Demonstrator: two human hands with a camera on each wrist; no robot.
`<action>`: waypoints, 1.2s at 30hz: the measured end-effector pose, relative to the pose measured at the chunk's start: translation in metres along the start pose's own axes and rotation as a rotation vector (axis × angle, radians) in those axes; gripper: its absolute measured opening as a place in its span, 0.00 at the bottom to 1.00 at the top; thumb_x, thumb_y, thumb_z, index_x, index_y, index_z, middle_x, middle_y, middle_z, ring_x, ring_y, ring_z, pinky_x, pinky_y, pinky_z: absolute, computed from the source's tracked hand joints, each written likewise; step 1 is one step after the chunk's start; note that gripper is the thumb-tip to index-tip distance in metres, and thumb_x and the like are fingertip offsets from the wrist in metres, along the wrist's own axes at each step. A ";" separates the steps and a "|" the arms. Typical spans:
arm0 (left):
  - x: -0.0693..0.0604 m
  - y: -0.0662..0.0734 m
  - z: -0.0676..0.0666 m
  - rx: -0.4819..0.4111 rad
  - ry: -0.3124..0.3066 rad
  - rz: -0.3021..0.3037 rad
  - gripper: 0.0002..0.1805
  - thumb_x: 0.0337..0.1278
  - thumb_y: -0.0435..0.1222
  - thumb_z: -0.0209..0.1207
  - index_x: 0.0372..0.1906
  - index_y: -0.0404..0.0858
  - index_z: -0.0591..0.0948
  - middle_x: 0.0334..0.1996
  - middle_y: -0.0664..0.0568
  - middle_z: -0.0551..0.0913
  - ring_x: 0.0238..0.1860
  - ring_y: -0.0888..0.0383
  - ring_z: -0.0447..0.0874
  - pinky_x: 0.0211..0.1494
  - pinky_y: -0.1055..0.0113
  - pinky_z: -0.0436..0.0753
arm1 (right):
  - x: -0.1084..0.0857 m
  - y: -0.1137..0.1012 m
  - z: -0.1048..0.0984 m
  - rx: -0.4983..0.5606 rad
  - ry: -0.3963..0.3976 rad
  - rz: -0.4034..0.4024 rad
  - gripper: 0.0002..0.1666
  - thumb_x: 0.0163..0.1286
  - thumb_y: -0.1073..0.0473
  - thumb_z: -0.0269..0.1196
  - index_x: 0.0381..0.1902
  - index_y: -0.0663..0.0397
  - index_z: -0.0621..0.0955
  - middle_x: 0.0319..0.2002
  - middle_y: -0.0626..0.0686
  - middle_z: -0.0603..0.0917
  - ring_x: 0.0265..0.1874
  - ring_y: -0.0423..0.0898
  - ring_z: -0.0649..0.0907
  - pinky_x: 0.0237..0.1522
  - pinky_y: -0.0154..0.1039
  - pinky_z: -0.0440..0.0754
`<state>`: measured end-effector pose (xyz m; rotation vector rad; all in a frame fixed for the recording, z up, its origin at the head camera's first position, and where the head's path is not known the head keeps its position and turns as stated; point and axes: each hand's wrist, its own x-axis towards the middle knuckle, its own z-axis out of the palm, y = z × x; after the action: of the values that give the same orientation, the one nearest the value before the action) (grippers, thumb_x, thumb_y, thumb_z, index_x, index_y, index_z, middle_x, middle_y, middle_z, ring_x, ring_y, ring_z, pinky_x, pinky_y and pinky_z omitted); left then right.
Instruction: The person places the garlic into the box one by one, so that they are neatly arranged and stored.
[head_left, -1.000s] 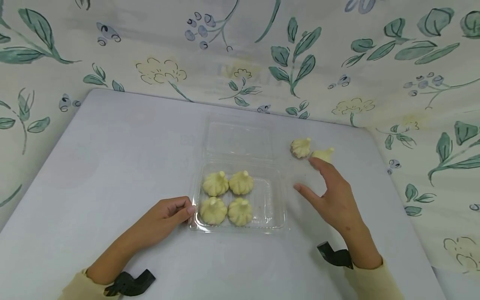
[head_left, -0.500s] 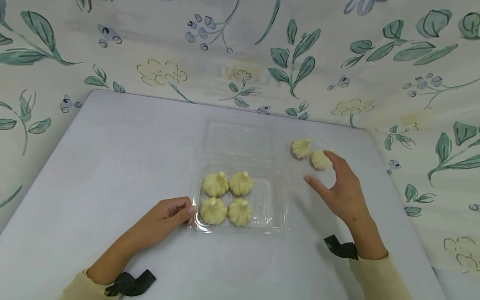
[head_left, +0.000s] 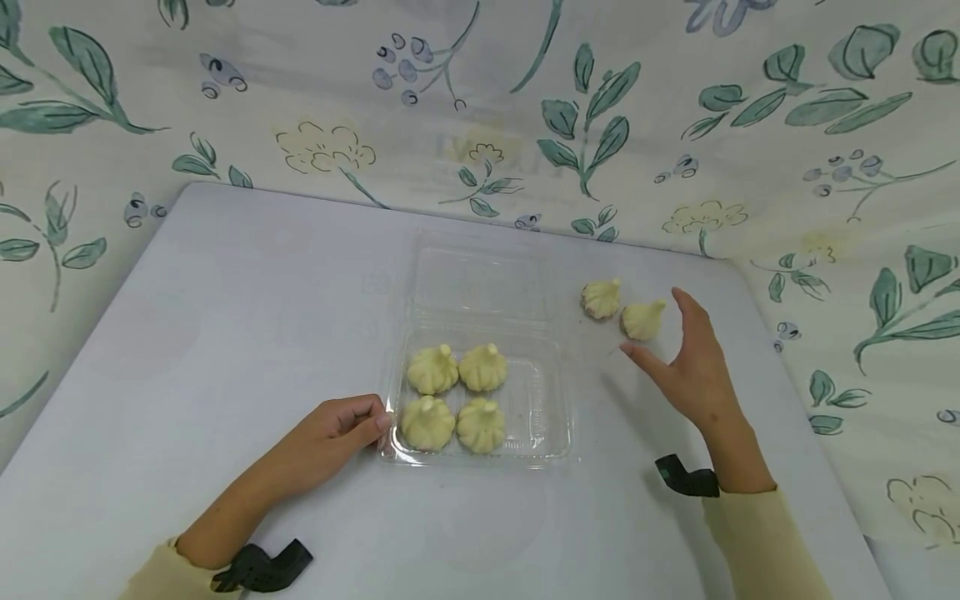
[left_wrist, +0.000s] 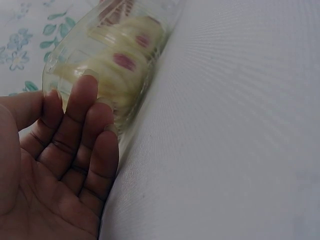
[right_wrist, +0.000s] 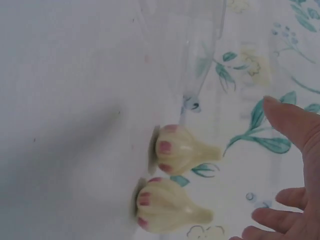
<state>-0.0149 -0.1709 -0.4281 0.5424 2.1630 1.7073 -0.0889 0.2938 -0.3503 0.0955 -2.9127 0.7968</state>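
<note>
A clear plastic clamshell box (head_left: pixel 536 400) lies with its lid (head_left: pixel 480 279) folded back. In its left part, several garlic bulbs (head_left: pixel 432 369) stand in two rows. My left hand (head_left: pixel 341 433) pinches the box's left rim between thumb and fingers; the left wrist view shows the fingertips (left_wrist: pixel 90 90) against the wall. My right hand (head_left: pixel 693 375) is held above the table, thumb and index spread wide, with nothing between them. Just left of it lie two more garlic bulbs, the nearer one (head_left: pixel 641 321) and the farther one (head_left: pixel 601 298). The right wrist view shows both bulbs with pinkish patches.
The white table (head_left: pixel 262 292) meets a floral-patterned cloth (head_left: pixel 480 100) along its back and sides. Black camera mounts (head_left: pixel 262 568) sit on both wrists, by the cream sleeves (head_left: pixel 761 542).
My right hand has moved to the right, away from the nearer loose garlic bulb, which is now fully visible. The left hand and the box have stayed in place.
</note>
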 end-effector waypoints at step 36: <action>0.000 -0.004 0.000 0.000 -0.014 -0.002 0.14 0.82 0.39 0.53 0.33 0.44 0.80 0.30 0.53 0.81 0.35 0.54 0.78 0.42 0.65 0.77 | 0.035 0.042 0.012 0.151 -0.123 0.246 0.60 0.72 0.32 0.64 0.83 0.64 0.52 0.78 0.70 0.60 0.75 0.68 0.65 0.69 0.63 0.68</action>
<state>-0.0154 -0.1721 -0.4323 0.5504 2.1529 1.6974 -0.1286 0.3230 -0.3770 -0.2127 -3.0133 1.0849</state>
